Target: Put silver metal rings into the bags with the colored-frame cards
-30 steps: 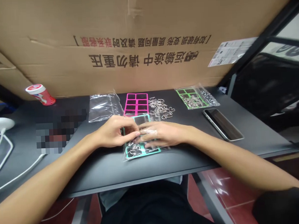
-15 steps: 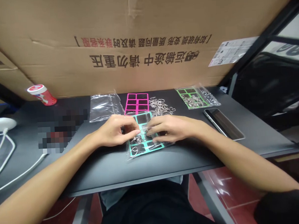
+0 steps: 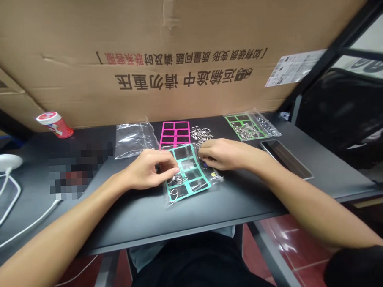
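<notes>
A clear plastic bag point(image 3: 216, 180) lies near the table's front, with a turquoise grid-shaped frame point(image 3: 184, 187) and several silvery metal rings point(image 3: 174, 194) inside. My left hand point(image 3: 151, 168) grips the bag's left side, thumb on top and fingers bent. At the bag's right edge, my right hand point(image 3: 223, 154) is closed with fingertips curled down on the plastic; the fingertips are partly hidden. A small blue spot and a yellow spot show by that edge. Just beyond the bag lie a pink grid frame point(image 3: 175, 132) and a loose pile of metal hooks or rings point(image 3: 201, 135).
An empty-looking clear bag point(image 3: 134, 139) lies at the back left. A bag with a green frame point(image 3: 246, 126) and metal pieces is at the back right, near a phone point(image 3: 285, 159). A red-and-white bottle point(image 3: 55, 125) stands before the cardboard point(image 3: 186, 29). White cables point(image 3: 33, 226) run along the left.
My right hand has moved from over the middle of the bag to its right edge, and its fingers have curled in. More of the turquoise frame shows. My left hand stays put.
</notes>
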Tool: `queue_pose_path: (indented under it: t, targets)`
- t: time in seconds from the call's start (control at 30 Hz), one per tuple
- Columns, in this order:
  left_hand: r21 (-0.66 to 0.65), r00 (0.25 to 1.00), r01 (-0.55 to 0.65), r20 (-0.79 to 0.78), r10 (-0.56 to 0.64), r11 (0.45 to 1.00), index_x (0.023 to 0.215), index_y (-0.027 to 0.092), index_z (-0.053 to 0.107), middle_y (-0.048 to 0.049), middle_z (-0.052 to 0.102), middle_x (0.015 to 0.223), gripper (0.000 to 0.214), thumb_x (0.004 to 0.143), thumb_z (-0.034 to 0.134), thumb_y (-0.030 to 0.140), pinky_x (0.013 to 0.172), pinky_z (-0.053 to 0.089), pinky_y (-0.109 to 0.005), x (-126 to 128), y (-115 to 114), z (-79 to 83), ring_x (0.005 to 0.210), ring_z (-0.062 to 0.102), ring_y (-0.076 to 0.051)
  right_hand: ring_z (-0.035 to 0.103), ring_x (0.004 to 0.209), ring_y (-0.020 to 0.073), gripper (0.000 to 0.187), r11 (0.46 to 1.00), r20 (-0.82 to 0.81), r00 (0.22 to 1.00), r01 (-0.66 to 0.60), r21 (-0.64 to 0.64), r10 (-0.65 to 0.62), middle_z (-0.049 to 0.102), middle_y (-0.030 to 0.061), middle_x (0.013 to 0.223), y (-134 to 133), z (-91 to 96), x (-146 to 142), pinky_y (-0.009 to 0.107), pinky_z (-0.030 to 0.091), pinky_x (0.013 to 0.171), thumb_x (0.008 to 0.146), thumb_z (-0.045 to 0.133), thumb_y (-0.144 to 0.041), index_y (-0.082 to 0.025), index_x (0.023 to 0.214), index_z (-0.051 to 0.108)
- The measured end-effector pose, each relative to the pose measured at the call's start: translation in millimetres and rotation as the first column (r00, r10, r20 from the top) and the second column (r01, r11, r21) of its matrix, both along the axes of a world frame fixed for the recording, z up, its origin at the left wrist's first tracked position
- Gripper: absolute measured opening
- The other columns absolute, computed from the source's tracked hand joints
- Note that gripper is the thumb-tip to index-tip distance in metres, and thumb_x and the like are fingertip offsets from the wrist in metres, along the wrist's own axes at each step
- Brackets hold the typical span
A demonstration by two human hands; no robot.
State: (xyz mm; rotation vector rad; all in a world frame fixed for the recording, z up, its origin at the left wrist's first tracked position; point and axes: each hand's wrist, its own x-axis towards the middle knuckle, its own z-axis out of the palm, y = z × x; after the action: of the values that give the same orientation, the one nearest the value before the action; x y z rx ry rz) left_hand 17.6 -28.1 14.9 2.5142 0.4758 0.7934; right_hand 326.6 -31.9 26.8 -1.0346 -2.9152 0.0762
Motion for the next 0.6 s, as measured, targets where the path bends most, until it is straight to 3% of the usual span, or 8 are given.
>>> queue_pose_path:
  t: [0.17,0.3,0.37,0.47,0.53,0.6]
  targets:
    - [0.000,1.000,0.012,-0.007,-0.012,1.000,0.094,0.018,0.074,-0.0007,0.077,0.081,0.009,0.101,0.072,0.024,0.067,0.054,-0.022,-2.1,0.3,-0.7,0.069,0.069,-0.011,0.061,0.087,0.0223,0.020,0.960,0.076,0.974,0.194,0.202,-0.213,0.073,0.0113,0.100,11.1,-3.6,8.0,0.033,0.039,0.072,0.103,0.052,-0.010,-0.017,0.094,0.068]
    - [0.011,1.000,0.009,0.002,-0.009,1.000,0.094,0.018,0.075,0.0001,0.075,0.078,0.008,0.100,0.072,0.023,0.065,0.052,-0.022,-2.0,-0.2,-0.5,0.066,0.067,-0.010,0.062,0.093,0.0260,0.022,0.923,-0.041,0.985,0.169,0.347,-0.165,0.073,0.0134,0.094,9.8,-0.5,12.6,0.036,0.044,0.078,0.100,0.052,-0.008,-0.016,0.092,0.071]
    - [0.011,1.000,-0.004,0.012,0.004,1.000,0.094,0.018,0.075,0.0009,0.073,0.076,0.007,0.099,0.073,0.022,0.063,0.052,-0.021,-1.6,-0.1,-0.5,0.065,0.065,-0.010,0.064,0.088,0.0240,0.019,0.936,-0.209,0.978,0.099,0.337,-0.028,0.074,0.0104,0.089,4.5,1.2,11.4,0.035,0.048,0.076,0.100,0.056,-0.012,-0.017,0.095,0.073]
    - [0.011,0.999,-0.015,0.032,0.014,1.000,0.093,0.018,0.074,0.0020,0.071,0.073,0.006,0.098,0.074,0.021,0.061,0.051,-0.020,-1.3,0.5,-0.6,0.062,0.063,-0.009,0.068,0.080,0.0183,0.018,0.970,-0.425,0.880,-0.135,0.203,0.211,0.077,0.0053,0.090,-4.0,-2.7,2.3,0.032,0.055,0.075,0.105,0.059,-0.017,-0.019,0.107,0.076]
    - [0.014,0.999,-0.008,0.042,0.007,1.000,0.093,0.018,0.074,0.0020,0.071,0.072,0.006,0.098,0.075,0.021,0.061,0.051,-0.020,-1.2,0.8,-0.5,0.061,0.063,-0.009,0.074,0.094,0.0189,0.022,0.947,-0.463,0.828,-0.304,0.102,0.315,0.081,0.0083,0.109,-7.8,-10.0,-8.0,0.033,0.061,0.086,0.108,0.060,-0.021,-0.020,0.122,0.077]
    - [0.019,0.999,0.012,0.047,-0.013,1.000,0.092,0.018,0.075,0.0013,0.072,0.074,0.006,0.098,0.075,0.021,0.061,0.051,-0.020,-1.0,0.7,-0.2,0.062,0.064,-0.009,0.071,0.121,0.0235,0.030,0.909,-0.440,0.809,-0.415,0.038,0.388,0.075,0.0148,0.135,-9.9,-18.5,-19.1,0.039,0.061,0.103,0.109,0.062,-0.027,-0.019,0.137,0.073]
